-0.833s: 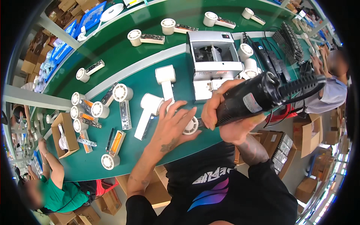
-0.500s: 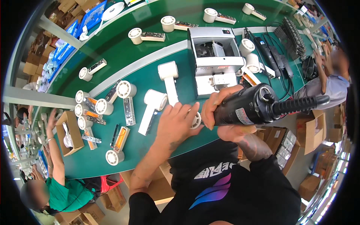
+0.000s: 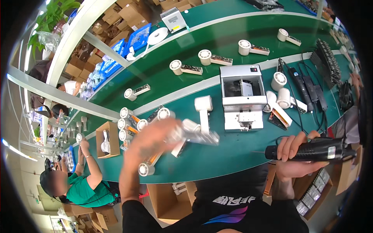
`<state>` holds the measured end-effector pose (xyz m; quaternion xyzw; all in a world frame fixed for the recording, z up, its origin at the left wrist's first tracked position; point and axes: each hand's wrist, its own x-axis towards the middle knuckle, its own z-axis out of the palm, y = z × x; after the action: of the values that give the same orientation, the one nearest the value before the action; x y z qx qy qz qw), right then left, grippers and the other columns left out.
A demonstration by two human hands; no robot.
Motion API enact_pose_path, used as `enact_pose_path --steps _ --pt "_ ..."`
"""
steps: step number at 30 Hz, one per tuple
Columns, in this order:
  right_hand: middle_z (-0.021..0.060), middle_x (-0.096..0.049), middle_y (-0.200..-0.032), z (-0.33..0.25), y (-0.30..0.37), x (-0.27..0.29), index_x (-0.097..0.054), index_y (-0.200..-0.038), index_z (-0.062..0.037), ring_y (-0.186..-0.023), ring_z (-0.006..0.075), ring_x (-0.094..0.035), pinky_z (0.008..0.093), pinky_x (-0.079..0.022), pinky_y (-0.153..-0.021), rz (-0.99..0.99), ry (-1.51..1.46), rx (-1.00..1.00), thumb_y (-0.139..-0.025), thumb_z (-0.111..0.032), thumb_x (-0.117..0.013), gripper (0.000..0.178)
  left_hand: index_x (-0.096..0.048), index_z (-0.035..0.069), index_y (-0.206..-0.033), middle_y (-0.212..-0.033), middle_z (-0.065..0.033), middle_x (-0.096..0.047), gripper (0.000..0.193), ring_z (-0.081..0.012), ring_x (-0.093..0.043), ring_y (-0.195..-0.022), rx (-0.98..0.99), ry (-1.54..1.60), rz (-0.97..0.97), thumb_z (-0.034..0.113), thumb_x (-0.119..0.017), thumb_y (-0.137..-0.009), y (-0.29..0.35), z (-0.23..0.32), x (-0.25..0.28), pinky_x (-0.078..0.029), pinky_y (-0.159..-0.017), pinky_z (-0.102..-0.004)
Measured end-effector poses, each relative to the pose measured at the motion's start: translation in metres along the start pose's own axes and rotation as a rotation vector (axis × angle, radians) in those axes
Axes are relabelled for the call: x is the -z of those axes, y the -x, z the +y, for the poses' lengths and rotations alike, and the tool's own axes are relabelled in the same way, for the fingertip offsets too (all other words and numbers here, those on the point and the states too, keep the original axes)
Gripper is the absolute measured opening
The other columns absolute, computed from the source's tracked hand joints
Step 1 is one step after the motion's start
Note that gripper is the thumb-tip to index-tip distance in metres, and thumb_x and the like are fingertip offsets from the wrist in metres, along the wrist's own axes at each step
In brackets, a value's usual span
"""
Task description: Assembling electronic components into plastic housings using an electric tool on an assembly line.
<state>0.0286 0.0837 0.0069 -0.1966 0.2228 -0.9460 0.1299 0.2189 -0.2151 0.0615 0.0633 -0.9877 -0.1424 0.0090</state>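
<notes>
My left hand, blurred by motion, is closed round a white handheld fan above the green bench. The fan's round head is at the fingers and its handle points right; its details are smeared. My right hand grips a black electric screwdriver at the bench's front edge, its thin bit pointing left. Beyond the left hand lies another white fan with its handle toward me. Several opened fans, such as one with its round grille up, lie round my left forearm, partly hidden by it.
A silver screw feeder stands mid-bench. To its right are more fans, black power adapters and cables. Opened fans sit on the green belt behind. A cardboard box and a co-worker in green are at the left.
My hands have separated. The left moved leftward with the fan; the right drew the screwdriver to the right and tilted it nearly level. The whole view has shifted.
</notes>
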Motion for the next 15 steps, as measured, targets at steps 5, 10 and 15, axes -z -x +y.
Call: enact_pose_path --steps 5,10,15 --pt "0.0060 -0.047 -0.059 0.036 0.019 0.036 -0.038 -0.125 -0.0126 -0.045 0.0182 -0.046 0.0323 -0.041 -0.044 0.022 0.397 -0.303 -0.074 -0.091 -0.040 0.094 -0.060 0.019 -0.123 -0.142 -0.0171 -0.049 0.050 -0.0351 -0.050 -0.129 0.369 -0.117 0.012 0.031 -0.079 -0.078 -0.056 -0.193 -0.004 -0.044 -0.104 -0.0400" --pt "0.0067 -0.046 -0.058 0.042 0.032 0.043 -0.034 -0.123 -0.0079 -0.044 0.0180 -0.046 0.0310 -0.041 -0.043 0.054 0.414 -0.117 -0.079 -0.087 -0.040 0.090 -0.064 0.009 -0.120 -0.135 -0.0159 -0.055 0.059 -0.0344 -0.046 -0.131 0.525 -0.228 -0.120 0.048 -0.077 -0.077 -0.105 -0.229 -0.020 -0.037 -0.109 -0.0436" --pt "0.0062 -0.043 -0.056 0.044 0.027 0.037 -0.036 -0.114 -0.0075 -0.038 0.0170 -0.042 0.0297 -0.039 -0.037 0.191 0.389 -0.049 -0.083 -0.084 -0.039 0.083 -0.071 0.005 -0.112 -0.122 -0.0156 -0.066 0.043 -0.0339 -0.051 -0.128 -0.253 0.107 0.184 0.032 -0.077 -0.079 -0.180 -0.207 -0.003 -0.040 -0.107 -0.0390"
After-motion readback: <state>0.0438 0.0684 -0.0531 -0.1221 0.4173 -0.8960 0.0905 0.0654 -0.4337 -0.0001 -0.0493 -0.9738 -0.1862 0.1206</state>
